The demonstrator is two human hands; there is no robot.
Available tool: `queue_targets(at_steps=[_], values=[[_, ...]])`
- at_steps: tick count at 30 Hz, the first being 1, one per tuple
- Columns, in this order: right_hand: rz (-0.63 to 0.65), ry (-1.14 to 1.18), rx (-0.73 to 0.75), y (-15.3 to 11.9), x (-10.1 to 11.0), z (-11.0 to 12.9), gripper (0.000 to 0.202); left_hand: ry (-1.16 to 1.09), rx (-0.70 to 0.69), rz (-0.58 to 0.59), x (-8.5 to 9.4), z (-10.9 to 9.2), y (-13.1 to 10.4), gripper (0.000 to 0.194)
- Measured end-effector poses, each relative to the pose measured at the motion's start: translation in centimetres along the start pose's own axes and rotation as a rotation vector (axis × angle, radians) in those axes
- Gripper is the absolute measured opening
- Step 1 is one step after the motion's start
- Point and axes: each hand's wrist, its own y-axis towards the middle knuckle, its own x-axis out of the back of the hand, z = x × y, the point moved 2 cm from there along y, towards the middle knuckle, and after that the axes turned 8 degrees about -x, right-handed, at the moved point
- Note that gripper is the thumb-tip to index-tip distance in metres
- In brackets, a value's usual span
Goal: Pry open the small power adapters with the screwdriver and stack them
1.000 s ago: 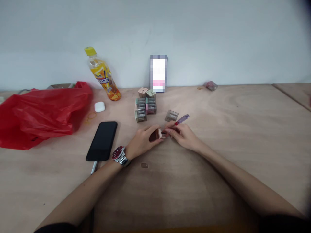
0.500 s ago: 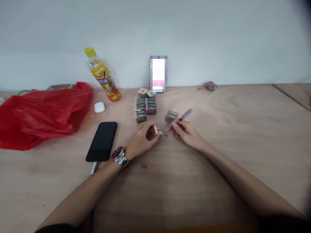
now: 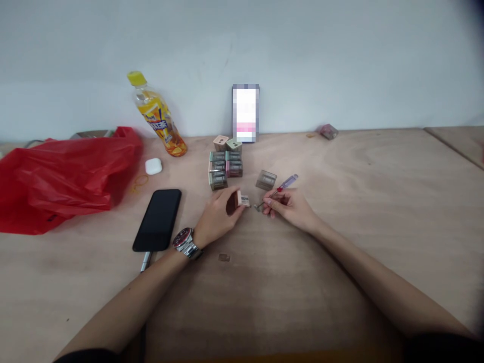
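My left hand (image 3: 219, 214) pinches the pale pink top of a pencil sharpener (image 3: 243, 199) between thumb and fingers, its insert facing right. In my right hand (image 3: 289, 206) is a small screwdriver (image 3: 288, 182) with a clear purple handle and red collar, slanting down to the left. At its tip lies a small metal piece (image 3: 257, 207), perhaps a blade, just right of the sharpener part. Behind my right hand sits a clear grey sharpener case (image 3: 266, 179). Nearer to me, a small brownish translucent piece (image 3: 224, 257) rests on the table.
Several two-hole pencil sharpeners (image 3: 218, 180) are grouped behind my left hand. A lit phone (image 3: 245, 113) leans on the wall. Leftward are a black phone (image 3: 158, 219) with cable, a white earbud case (image 3: 153, 166), a drink bottle (image 3: 161, 118) and a red bag (image 3: 71, 176). A reddish sharpener case (image 3: 328, 131) stands far right.
The screwdriver is tilted lower, its handle end dropping slightly. The metal piece at its tip has shifted and turned a little. My left hand still grips the sharpener part.
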Motion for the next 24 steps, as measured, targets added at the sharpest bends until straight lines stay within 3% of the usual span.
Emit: queue_targets(at_steps=[7, 12, 16, 24], values=[[0.005, 0.03, -0.004, 0.0, 0.0, 0.0, 0.037, 0.033, -0.065, 0.006, -0.1, -0.3, 0.1, 0.047], [0.025, 0.056, -0.009, -0.1, 0.0, 0.2, 0.036, 0.092, -0.233, -0.047, 0.0, -0.9, -0.3, 0.044], [0.061, 0.057, 0.003, -0.3, -0.1, 0.5, 0.034, 0.124, -0.328, 0.016, -0.1, -1.2, -0.4, 0.036], [0.128, 0.033, 0.007, -0.7, -0.4, 0.9, 0.029, 0.163, -0.337, 0.094, -0.4, -1.3, -0.3, 0.024]])
